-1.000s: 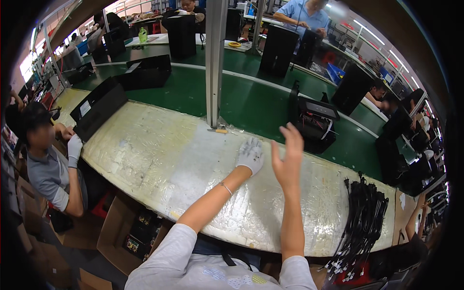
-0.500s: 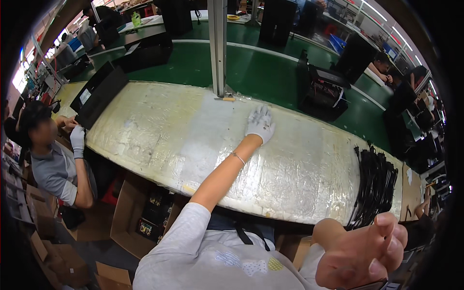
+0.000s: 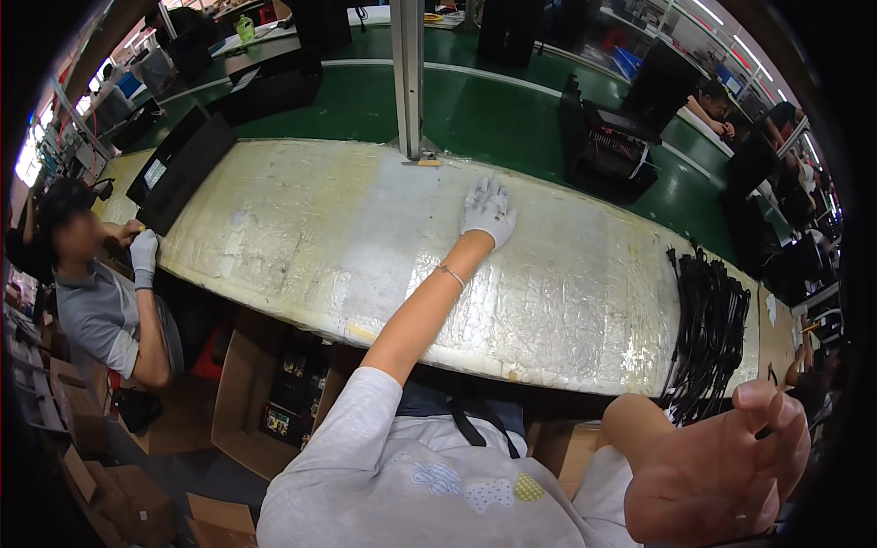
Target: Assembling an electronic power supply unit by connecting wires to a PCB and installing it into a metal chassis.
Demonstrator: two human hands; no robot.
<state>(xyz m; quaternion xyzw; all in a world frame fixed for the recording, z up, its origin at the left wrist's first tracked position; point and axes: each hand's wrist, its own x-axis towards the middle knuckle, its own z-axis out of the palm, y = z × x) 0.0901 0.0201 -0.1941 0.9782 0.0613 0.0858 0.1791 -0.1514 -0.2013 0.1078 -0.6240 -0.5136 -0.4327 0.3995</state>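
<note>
My left hand [image 3: 490, 212], in a pale work glove with dark smudges, lies flat on the plastic-covered workbench [image 3: 301, 228], fingers stretched out and a thin bracelet on the wrist. It holds nothing. Raised close to the camera at the lower right is my bare right hand [image 3: 713, 470], palm showing. Its fingers are bent and apart, and I see no object in them. Beyond it, a bundle of black cables [image 3: 713, 329] lies across the right end of the bench. A small tool with a light handle [image 3: 425, 163] rests near the post's foot.
A metal post [image 3: 408, 82] rises at the bench's far edge. Behind runs a green conveyor [image 3: 493, 105] with an open black computer case [image 3: 610, 146]. At left, a co-worker [image 3: 114, 301] handles a black panel [image 3: 187, 173]. An open carton [image 3: 239, 402] holding circuit boards stands below.
My right hand has shifted right and slightly down in the picture. The bench and surroundings sit a little higher in view. My left hand stays flat on the bench.
</note>
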